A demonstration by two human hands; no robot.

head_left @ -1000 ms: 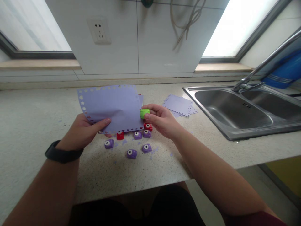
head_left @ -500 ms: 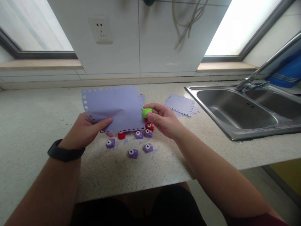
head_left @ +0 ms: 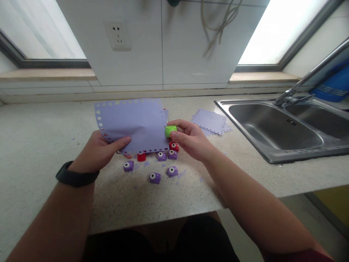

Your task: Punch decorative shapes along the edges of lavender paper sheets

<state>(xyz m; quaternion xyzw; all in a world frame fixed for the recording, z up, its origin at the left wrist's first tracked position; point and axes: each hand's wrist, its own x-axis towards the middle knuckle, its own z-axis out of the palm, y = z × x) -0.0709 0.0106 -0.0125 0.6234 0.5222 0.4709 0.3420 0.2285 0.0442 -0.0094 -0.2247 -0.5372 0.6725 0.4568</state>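
My left hand (head_left: pixel 105 149) is closed on the lower left of a purple paper sheet (head_left: pixel 133 123), thumb on top. Small shapes such as stars and hearts are cut along three of its edges. My right hand (head_left: pixel 191 138) pinches a green craft punch (head_left: pixel 171 131) at the sheet's right edge. Below the sheet, several purple craft punches (head_left: pixel 155 177) lie on the counter. Among them are a red punch (head_left: pixel 141 157), partly covered by the paper, and another red punch (head_left: pixel 173 146) near my right fingers.
To the right lies a small stack of punched purple sheets (head_left: pixel 209 120). Beyond it is a steel sink (head_left: pixel 268 154) with a faucet (head_left: pixel 286 95). Paper bits (head_left: pixel 180 174) are scattered over the speckled counter (head_left: pixel 49 138). A wall with a socket (head_left: pixel 117 35) stands behind.
Hardly anything differs. The whole view has shifted very slightly; both hands, the sheet and the green punch keep their places relative to one another.
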